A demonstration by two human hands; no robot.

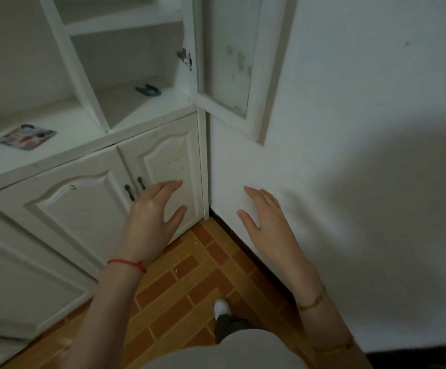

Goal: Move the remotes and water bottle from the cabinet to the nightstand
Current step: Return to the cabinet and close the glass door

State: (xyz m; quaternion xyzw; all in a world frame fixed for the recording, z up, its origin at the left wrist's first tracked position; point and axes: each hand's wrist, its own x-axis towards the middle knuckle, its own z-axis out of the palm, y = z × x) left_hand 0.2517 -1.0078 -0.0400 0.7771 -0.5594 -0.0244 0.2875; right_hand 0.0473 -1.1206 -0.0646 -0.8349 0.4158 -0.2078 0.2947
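While both hands, left (pixel 154 217) and right (pixel 265 219), hover empty with fingers spread, the cabinet (pixel 89 166) stands just beyond them.

The cabinet (pixel 89 209) was matt white painted wood, scuffed; its door pane (pixel 227 57) smudged glass; the floor (pixel 190 283) smooth tile.

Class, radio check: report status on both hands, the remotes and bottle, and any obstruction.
Left hand open, empty, before the lower cabinet doors. Right hand open, empty, by the wall. No remotes or bottle in view. Lower doors closed.
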